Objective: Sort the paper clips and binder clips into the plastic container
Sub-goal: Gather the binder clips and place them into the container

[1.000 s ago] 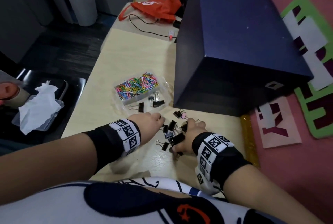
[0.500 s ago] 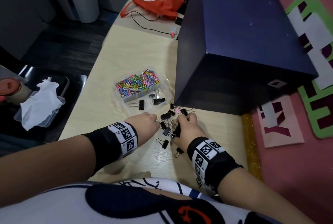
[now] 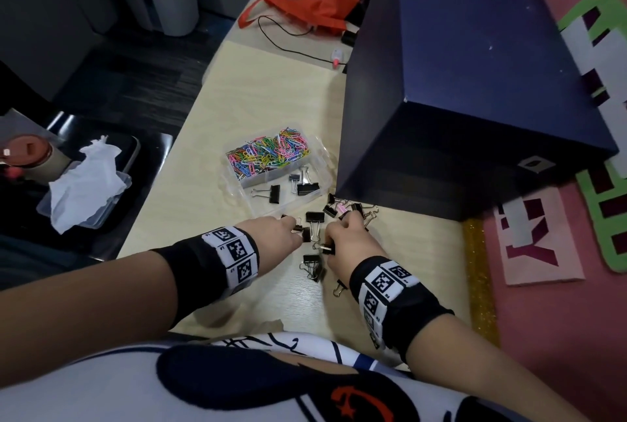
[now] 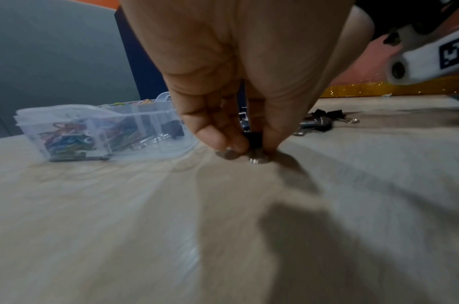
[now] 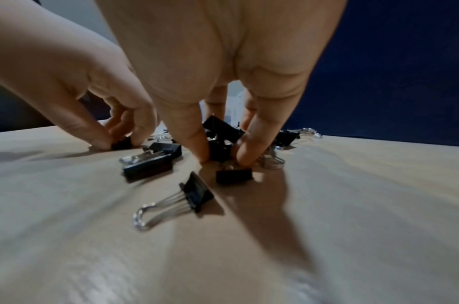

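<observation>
A large dark blue box [image 3: 475, 89] fills the upper right of the head view and stands on a pale wood-grain table [image 3: 258, 95]. An orange bag [image 3: 305, 6] lies at the table's far end, top centre, with a black cable [image 3: 288, 48] trailing in front of it. At the left edge, a crumpled white tissue [image 3: 86, 180] sits in a clear tray.

The clear plastic container [image 3: 322, 163] rests at frame centre, just left of the box's near corner. Its rear compartment holds a heap of coloured paper clips [image 3: 268, 153]; its front compartment holds three black binder clips [image 3: 288, 185].

The left hand [image 3: 274, 235] reaches in from the lower left, and its thumb and fingers [image 4: 215, 135] pinch one small black binder clip [image 4: 254, 139] against the tabletop. The right hand [image 3: 349, 245] enters from the lower right, and its thumb and fingertip close on another black binder clip [image 5: 219, 152] in the loose pile of binder clips [image 3: 315, 221], which lies between the two hands, just below the container. One stray binder clip [image 5: 181, 197] lies apart, in the middle of the right wrist view.
</observation>
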